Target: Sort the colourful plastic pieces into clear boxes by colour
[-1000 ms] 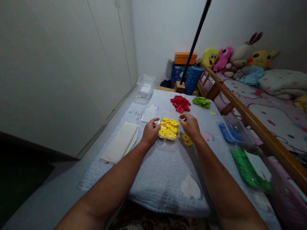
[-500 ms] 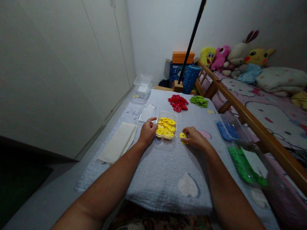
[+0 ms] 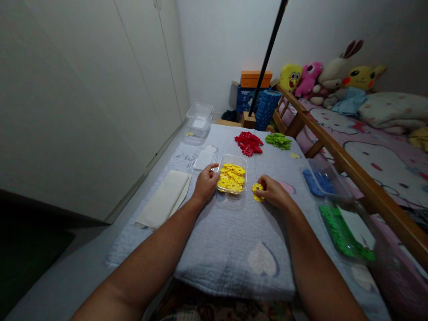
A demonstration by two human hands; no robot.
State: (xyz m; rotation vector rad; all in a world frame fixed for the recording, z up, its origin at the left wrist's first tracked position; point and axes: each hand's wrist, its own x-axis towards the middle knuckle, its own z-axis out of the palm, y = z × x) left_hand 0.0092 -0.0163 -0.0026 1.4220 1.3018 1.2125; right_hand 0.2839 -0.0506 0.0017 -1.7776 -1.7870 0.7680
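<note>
Yellow flower discs [image 3: 257, 187] are pinched in the right hand [image 3: 273, 191]. The left hand [image 3: 206, 183] touches the clear tub [image 3: 246, 174] at left, grip unclear.

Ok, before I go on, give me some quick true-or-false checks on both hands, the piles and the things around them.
1. The left hand is at the left side of the clear container holding yellow flower-shaped discs. True.
2. The right hand is holding a red piece. False: its fingers are on a yellow flower-shaped disc outside the container.
3. The red pile lies left of the lime-green pile. True.
4. The folded cream cloth lies right of the clear container. False: it lies to the left.
5. The SpongeBob plush is beside the pink plush toy. True.
</note>
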